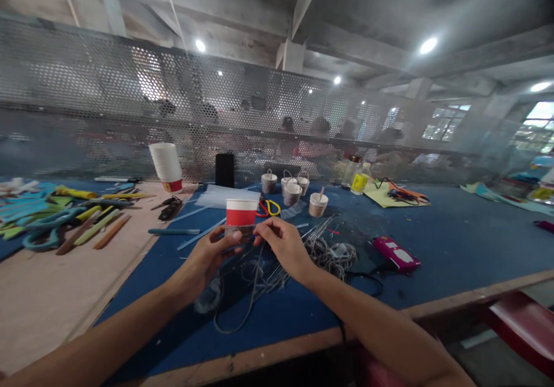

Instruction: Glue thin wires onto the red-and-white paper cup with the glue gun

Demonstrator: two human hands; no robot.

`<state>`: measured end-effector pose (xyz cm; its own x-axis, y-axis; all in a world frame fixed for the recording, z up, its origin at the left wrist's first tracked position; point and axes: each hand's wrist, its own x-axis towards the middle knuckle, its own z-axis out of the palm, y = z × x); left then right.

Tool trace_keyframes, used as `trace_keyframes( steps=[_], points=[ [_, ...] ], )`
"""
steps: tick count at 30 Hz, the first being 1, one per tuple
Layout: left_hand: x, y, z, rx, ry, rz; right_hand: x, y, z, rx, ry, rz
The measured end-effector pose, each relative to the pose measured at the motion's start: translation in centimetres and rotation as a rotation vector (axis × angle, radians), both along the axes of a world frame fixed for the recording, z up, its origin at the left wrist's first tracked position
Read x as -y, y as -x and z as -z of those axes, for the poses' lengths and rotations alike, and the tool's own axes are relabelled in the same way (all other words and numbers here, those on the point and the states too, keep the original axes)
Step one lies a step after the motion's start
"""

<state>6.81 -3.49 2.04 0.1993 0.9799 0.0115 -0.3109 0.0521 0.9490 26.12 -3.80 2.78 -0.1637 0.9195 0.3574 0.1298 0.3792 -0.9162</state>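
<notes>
A red and white paper cup (241,214) is held upright above the blue mat, its lower part banded in grey-brown cord. My left hand (213,254) grips the cup low on its left side, thumb in front. At the cup's right side, my right hand (283,243) has its fingertips pinched together on a grey cord (252,303), which hangs in a loop down to the mat. The exact pinch point is partly hidden by the fingers. Just right of that hand lies a tangled heap of grey cord (333,255) with loose strands.
Small cord-covered cups (292,194) stand behind, near red and yellow scissors (270,207). Stacked paper cups (167,165) and a black phone (224,169) are at the back by the perforated screen (242,110). Tools and blue scissors (43,238) lie left; a magenta packet (396,254) right.
</notes>
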Motion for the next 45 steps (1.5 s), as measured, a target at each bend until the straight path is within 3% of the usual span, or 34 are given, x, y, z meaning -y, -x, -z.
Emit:
trace_keyframes(
  steps=[15,45],
  points=[
    [0.50,0.01,-0.32,0.002,0.014,0.078,-0.44,-0.09,0.51,0.005,-0.044,0.041],
    [0.21,0.21,0.54,0.040,0.025,0.135,-0.52,-0.01,0.47,0.086,-0.076,0.094]
  ],
)
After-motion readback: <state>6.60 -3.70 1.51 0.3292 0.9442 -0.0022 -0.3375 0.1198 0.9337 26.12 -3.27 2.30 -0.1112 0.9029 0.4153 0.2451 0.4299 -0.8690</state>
